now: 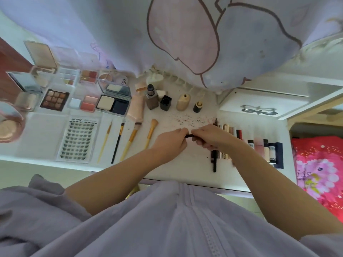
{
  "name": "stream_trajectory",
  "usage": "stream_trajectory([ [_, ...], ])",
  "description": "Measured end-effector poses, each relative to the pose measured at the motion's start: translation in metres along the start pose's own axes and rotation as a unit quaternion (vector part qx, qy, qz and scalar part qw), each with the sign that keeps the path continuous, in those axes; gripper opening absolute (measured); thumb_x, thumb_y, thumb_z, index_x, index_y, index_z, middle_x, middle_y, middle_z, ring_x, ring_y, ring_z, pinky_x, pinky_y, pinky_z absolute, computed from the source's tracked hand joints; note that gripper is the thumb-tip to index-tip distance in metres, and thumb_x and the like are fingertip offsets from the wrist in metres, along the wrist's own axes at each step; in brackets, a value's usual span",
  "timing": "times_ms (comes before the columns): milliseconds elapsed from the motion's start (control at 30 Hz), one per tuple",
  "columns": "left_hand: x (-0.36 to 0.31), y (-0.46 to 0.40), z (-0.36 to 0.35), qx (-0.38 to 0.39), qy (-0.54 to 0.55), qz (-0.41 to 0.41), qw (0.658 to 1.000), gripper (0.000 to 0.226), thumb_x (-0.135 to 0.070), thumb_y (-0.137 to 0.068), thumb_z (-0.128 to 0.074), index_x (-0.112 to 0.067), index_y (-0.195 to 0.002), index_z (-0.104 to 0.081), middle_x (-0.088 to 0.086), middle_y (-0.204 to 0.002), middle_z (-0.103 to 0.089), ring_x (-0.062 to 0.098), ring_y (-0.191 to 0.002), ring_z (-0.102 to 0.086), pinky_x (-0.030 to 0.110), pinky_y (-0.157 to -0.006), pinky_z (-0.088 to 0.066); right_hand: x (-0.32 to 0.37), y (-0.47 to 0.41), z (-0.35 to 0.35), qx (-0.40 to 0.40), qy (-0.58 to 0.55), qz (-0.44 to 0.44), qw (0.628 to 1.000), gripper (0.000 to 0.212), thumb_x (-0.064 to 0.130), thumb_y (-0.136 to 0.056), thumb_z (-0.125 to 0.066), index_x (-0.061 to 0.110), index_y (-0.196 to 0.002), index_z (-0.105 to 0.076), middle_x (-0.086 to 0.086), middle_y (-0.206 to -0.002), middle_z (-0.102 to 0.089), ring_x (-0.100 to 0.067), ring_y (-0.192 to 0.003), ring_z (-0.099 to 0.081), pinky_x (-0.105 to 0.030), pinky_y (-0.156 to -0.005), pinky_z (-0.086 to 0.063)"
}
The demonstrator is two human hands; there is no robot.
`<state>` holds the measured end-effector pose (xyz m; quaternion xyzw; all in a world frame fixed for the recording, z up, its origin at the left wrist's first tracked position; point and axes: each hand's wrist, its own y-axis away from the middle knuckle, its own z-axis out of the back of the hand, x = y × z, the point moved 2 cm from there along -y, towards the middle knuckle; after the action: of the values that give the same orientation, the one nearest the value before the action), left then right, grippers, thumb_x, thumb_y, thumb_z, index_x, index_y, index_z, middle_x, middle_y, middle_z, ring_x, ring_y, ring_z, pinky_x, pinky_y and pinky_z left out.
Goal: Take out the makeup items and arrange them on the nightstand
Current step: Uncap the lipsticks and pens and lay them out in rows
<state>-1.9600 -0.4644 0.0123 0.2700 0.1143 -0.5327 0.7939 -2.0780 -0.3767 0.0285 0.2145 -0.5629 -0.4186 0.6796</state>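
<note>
Both hands meet over the middle of the white desk (185, 169). The left hand (171, 140) and the right hand (207, 136) each curl their fingers round one end of a thin black pencil (189, 135), of which only a short dark stretch shows between the fingertips; it is held just above the desk surface.

Just beyond the hands lies a scatter of dark shavings (191, 120). To the right, partly under the right wrist, a row of lipsticks and tubes (259, 147) lies side by side, with a long black pen (214, 160) at its near left end.

To the left of the hands four makeup brushes (128, 140) lie roughly parallel, and further left sits a tray of false lashes (78, 140). Behind these, open palettes crowd the far left: a brown eyeshadow palette (54, 99), a blush compact (89, 103), a powder compact (113, 104). Near the centre back stand a foundation bottle (151, 98), a black cap (165, 102), and a beige bottle (183, 102).

A pale printed curtain (185, 34) hangs over the back edge, and a pink floral cloth (321, 173) lies to the right.
</note>
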Motion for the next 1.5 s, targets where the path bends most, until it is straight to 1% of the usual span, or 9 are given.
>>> stream_trajectory([
  [200,0.019,0.028,0.023,0.054,-0.04,-0.03,0.997,0.027,-0.03,-0.102,-0.026,-0.016,-0.109,-0.048,0.0,-0.097,-0.055,0.019,-0.077,-0.049,0.032,-0.063,-0.036,0.017,0.02,-0.027,0.067,-0.004,0.083,0.994,0.034,0.028,-0.1,-0.044,0.004,-0.092,-0.067,0.002,-0.059,-0.055,-0.005,-0.046,-0.039,-0.014,-0.043,-0.031],
  [567,0.035,0.045,0.027,0.006,-0.041,-0.055,0.998,0.027,-0.033,-0.102,-0.028,-0.019,-0.107,-0.05,-0.008,-0.073,-0.047,0.017,-0.068,-0.047,0.03,-0.059,-0.032,0.02,0.023,-0.047,0.054,-0.038,0.106,0.992,0.03,0.025,-0.099,-0.046,0.008,-0.082,-0.065,0.0,-0.058,-0.055,-0.003,-0.043,-0.042,-0.014,-0.043,-0.033],
  [767,0.031,0.039,0.034,0.023,0.064,-0.014,0.998,0.026,-0.032,-0.101,-0.034,-0.014,-0.111,-0.049,-0.007,-0.072,-0.047,0.015,-0.064,-0.046,0.031,-0.058,-0.037,0.024,0.031,-0.029,0.028,-0.01,0.095,0.995,0.024,0.02,-0.099,-0.046,0.008,-0.088,-0.065,0.001,-0.063,-0.057,-0.005,-0.048,-0.044,-0.014,-0.043,-0.035],
  [867,0.046,0.036,0.031,0.062,0.142,0.049,0.987,0.025,-0.019,-0.102,-0.032,-0.008,-0.108,-0.054,-0.005,-0.074,-0.048,0.01,-0.062,-0.045,0.024,-0.059,-0.039,0.013,0.033,-0.007,-0.05,-0.015,0.08,0.995,0.017,0.017,-0.098,-0.046,0.009,-0.097,-0.061,-0.002,-0.074,-0.062,-0.008,-0.055,-0.048,-0.017,-0.047,-0.037],
  [967,0.059,0.033,0.022,0.038,0.286,0.141,0.947,0.023,-0.013,-0.099,-0.039,-0.007,-0.099,-0.061,0.003,-0.084,-0.061,0.012,-0.07,-0.058,0.021,-0.07,-0.05,-0.006,0.033,0.005,-0.131,-0.035,0.049,0.99,0.014,0.014,-0.099,-0.044,0.009,-0.108,-0.053,-0.004,-0.084,-0.068,-0.013,-0.063,-0.057,-0.021,-0.053,-0.042],
  [1067,0.058,0.021,0.01,-0.006,0.353,0.194,0.915,0.02,-0.015,-0.097,-0.046,-0.004,-0.096,-0.063,0.006,-0.083,-0.07,0.016,-0.072,-0.067,0.026,-0.075,-0.055,-0.018,0.028,-0.02,-0.113,0.024,0.012,0.993,0.012,0.015,-0.099,-0.04,0.011,-0.109,-0.045,-0.004,-0.088,-0.071,-0.015,-0.067,-0.063,-0.023,-0.055,-0.044],
  [1200,0.061,0.008,0.003,0.002,0.156,0.188,0.97,0.03,-0.031,-0.096,-0.047,-0.007,-0.088,-0.063,0.001,-0.077,-0.069,0.016,-0.07,-0.065,0.032,-0.067,-0.053,-0.021,0.002,-0.069,-0.115,0.139,-0.014,0.984,0.014,0.017,-0.098,-0.039,0.007,-0.107,-0.042,-0.01,-0.094,-0.068,-0.025,-0.077,-0.064,-0.034,-0.066,-0.051],
  [1300,0.071,0.003,0.003,-0.001,-0.003,0.192,0.981,0.031,-0.04,-0.094,-0.047,-0.01,-0.087,-0.052,0.003,-0.071,-0.058,0.022,-0.071,-0.06,0.03,-0.059,-0.047,-0.014,-0.008,-0.09,-0.135,0.255,-0.02,0.957,0.017,0.021,-0.097,-0.036,0.009,-0.107,-0.042,-0.004,-0.088,-0.053,-0.024,-0.079,-0.051,-0.032,-0.062,-0.04],
  [1500,0.087,-0.002,0.01,0.016,-0.053,0.168,0.984,0.022,-0.036,-0.095,-0.045,-0.017,-0.09,-0.035,0.007,-0.081,-0.059,0.024,-0.067,-0.059,0.035,-0.064,-0.054,0.013,-0.025,-0.113,-0.139,0.336,-0.003,0.931,0.028,0.025,-0.098,-0.034,0.009,-0.112,-0.052,-0.008,-0.109,-0.059,-0.025,-0.09,-0.055,-0.031,-0.067,-0.038],
])
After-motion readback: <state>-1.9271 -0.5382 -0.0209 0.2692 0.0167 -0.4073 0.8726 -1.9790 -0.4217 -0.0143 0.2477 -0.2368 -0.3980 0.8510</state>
